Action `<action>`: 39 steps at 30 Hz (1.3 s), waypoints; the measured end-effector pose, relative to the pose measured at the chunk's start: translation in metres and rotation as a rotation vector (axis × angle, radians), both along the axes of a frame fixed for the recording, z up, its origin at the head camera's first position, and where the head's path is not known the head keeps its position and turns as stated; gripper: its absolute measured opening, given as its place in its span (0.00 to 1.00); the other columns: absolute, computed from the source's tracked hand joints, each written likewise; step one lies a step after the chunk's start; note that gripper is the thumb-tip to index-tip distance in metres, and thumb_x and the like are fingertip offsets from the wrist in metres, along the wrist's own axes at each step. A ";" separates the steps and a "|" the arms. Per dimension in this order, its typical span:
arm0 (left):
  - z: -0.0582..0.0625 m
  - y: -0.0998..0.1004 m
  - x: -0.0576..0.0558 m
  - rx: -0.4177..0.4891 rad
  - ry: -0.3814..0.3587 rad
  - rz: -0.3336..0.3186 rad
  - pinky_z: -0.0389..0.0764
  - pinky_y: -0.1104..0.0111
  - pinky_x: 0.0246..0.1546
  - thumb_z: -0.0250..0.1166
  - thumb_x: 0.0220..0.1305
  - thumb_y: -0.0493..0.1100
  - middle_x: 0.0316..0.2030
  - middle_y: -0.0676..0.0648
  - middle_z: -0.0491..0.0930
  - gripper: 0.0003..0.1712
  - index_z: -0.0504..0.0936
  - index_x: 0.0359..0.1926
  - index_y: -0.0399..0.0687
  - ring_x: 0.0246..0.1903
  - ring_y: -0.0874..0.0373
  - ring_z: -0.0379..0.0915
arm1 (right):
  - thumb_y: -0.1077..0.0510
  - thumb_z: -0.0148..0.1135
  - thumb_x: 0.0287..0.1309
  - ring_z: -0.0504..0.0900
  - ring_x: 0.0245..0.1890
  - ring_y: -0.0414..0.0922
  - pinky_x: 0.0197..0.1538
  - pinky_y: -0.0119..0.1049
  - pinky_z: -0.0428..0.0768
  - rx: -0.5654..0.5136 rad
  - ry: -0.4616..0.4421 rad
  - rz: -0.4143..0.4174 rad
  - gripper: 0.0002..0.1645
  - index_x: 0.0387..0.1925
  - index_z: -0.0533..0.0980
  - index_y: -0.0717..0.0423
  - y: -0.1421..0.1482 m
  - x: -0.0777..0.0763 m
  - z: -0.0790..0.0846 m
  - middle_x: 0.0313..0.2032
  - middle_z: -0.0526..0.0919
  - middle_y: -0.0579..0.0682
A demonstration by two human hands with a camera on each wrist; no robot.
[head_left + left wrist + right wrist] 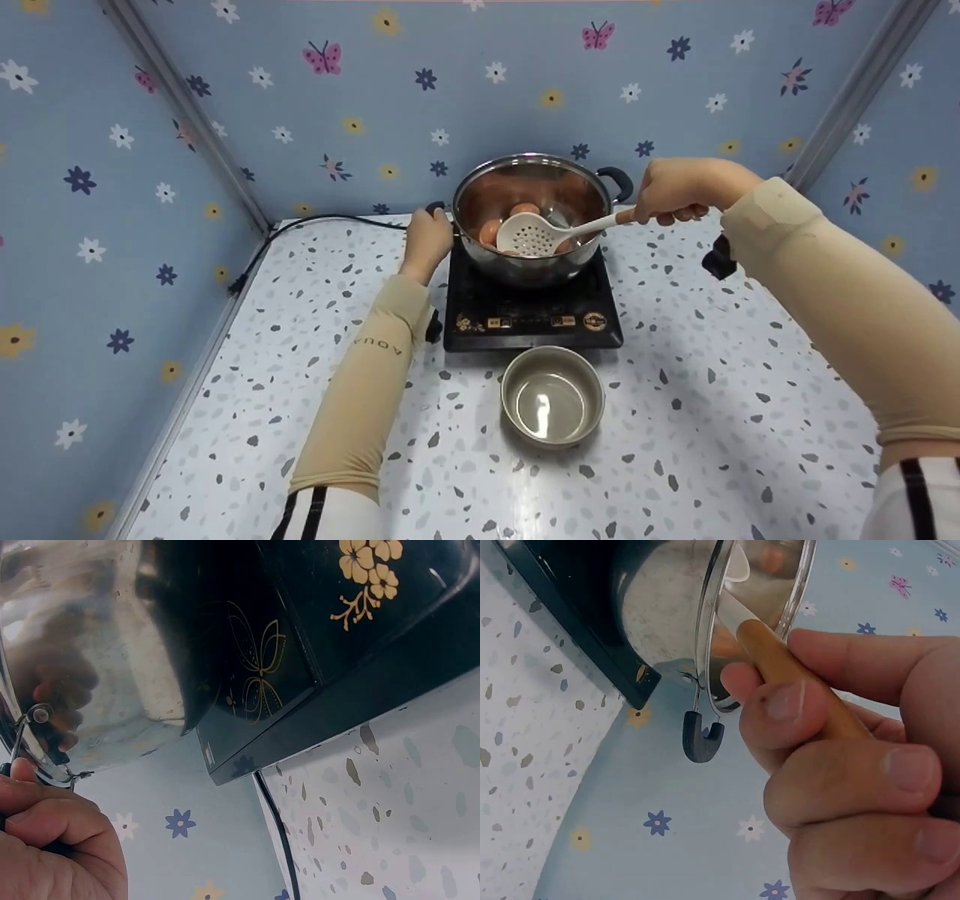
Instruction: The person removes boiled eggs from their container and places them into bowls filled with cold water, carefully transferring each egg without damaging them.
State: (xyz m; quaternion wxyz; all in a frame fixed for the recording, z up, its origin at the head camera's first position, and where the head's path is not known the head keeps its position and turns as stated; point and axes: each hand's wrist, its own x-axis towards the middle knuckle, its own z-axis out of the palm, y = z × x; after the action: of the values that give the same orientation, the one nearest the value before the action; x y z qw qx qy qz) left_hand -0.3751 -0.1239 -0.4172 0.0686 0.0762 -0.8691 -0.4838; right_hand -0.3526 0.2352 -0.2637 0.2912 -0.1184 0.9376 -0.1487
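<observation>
A steel pot (534, 262) stands on a black induction cooker (532, 322). Several brown eggs (490, 232) lie inside it. My left hand (427, 241) grips the pot's left handle, its fingers curled round it in the left wrist view (60, 832). With my right hand (679, 191) I hold a slotted spoon (531, 234) by its wooden handle (787, 667). The spoon's white perforated head is within the pot, over the eggs, and partly hides them. The pot's right handle (618, 182), dark and looped, is untouched beside my right hand.
A beige-grey bowl (553, 439) sits on the speckled table (337, 457) in front of the cooker. The cooker's black cord (330, 217) runs left along the back edge. Flower-patterned walls (450, 90) enclose the table at the back and sides.
</observation>
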 end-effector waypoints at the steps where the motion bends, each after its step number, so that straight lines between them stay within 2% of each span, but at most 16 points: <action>1: 0.000 0.000 0.000 -0.002 0.001 0.003 0.75 0.44 0.69 0.41 0.88 0.46 0.62 0.23 0.78 0.30 0.71 0.67 0.20 0.66 0.31 0.76 | 0.54 0.62 0.74 0.62 0.15 0.39 0.21 0.35 0.64 -0.008 -0.017 -0.005 0.13 0.40 0.87 0.58 0.000 -0.001 0.000 0.19 0.72 0.44; 4: -0.001 0.001 -0.001 0.001 0.004 0.009 0.75 0.44 0.68 0.42 0.88 0.46 0.61 0.24 0.79 0.29 0.73 0.65 0.21 0.65 0.32 0.77 | 0.55 0.61 0.74 0.62 0.15 0.39 0.21 0.34 0.64 -0.018 -0.054 -0.014 0.12 0.44 0.86 0.59 0.002 -0.005 -0.001 0.20 0.73 0.44; 11: 0.000 0.000 -0.001 0.017 -0.001 -0.007 0.77 0.44 0.59 0.41 0.88 0.46 0.54 0.26 0.79 0.28 0.74 0.61 0.23 0.54 0.35 0.79 | 0.53 0.59 0.76 0.62 0.16 0.37 0.22 0.32 0.64 -0.055 -0.112 -0.043 0.14 0.49 0.84 0.59 0.006 -0.010 -0.006 0.21 0.74 0.43; 12: 0.001 0.001 -0.001 0.016 -0.001 -0.006 0.77 0.44 0.60 0.41 0.88 0.46 0.54 0.26 0.79 0.28 0.74 0.62 0.23 0.56 0.34 0.79 | 0.52 0.59 0.77 0.62 0.16 0.37 0.22 0.33 0.64 -0.055 -0.110 -0.045 0.15 0.49 0.84 0.59 0.006 -0.010 -0.006 0.21 0.74 0.43; 21: 0.001 0.001 0.000 0.011 -0.011 -0.002 0.76 0.44 0.65 0.41 0.89 0.47 0.59 0.25 0.78 0.29 0.72 0.66 0.22 0.63 0.32 0.77 | 0.54 0.61 0.74 0.65 0.15 0.38 0.21 0.34 0.67 0.025 0.050 -0.012 0.14 0.38 0.85 0.61 -0.005 -0.004 -0.007 0.18 0.75 0.44; 26: 0.000 0.000 -0.001 0.003 -0.006 0.012 0.75 0.44 0.68 0.42 0.88 0.46 0.61 0.24 0.78 0.29 0.73 0.65 0.21 0.66 0.31 0.76 | 0.54 0.62 0.73 0.65 0.15 0.38 0.21 0.33 0.66 0.043 0.070 0.019 0.14 0.36 0.85 0.60 -0.011 -0.002 -0.007 0.18 0.74 0.44; 31: 0.000 0.001 0.000 0.002 -0.011 0.014 0.75 0.44 0.67 0.41 0.88 0.47 0.60 0.24 0.79 0.29 0.73 0.65 0.22 0.65 0.32 0.76 | 0.54 0.62 0.72 0.62 0.16 0.38 0.21 0.33 0.64 0.058 0.011 0.028 0.12 0.36 0.85 0.57 -0.009 -0.005 -0.001 0.17 0.71 0.43; 39: -0.001 0.003 -0.001 0.005 -0.001 0.027 0.77 0.44 0.65 0.41 0.88 0.47 0.58 0.25 0.80 0.28 0.74 0.63 0.24 0.63 0.32 0.78 | 0.50 0.64 0.73 0.59 0.16 0.38 0.22 0.34 0.62 0.078 -0.098 0.062 0.14 0.46 0.86 0.56 -0.001 -0.017 0.012 0.19 0.69 0.42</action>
State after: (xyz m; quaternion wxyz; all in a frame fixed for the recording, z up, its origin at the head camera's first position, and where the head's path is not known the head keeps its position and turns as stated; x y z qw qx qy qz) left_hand -0.3757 -0.1214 -0.4179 0.0745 0.0887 -0.8669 -0.4849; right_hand -0.3693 0.2337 -0.2515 0.3457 -0.1282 0.9232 -0.1085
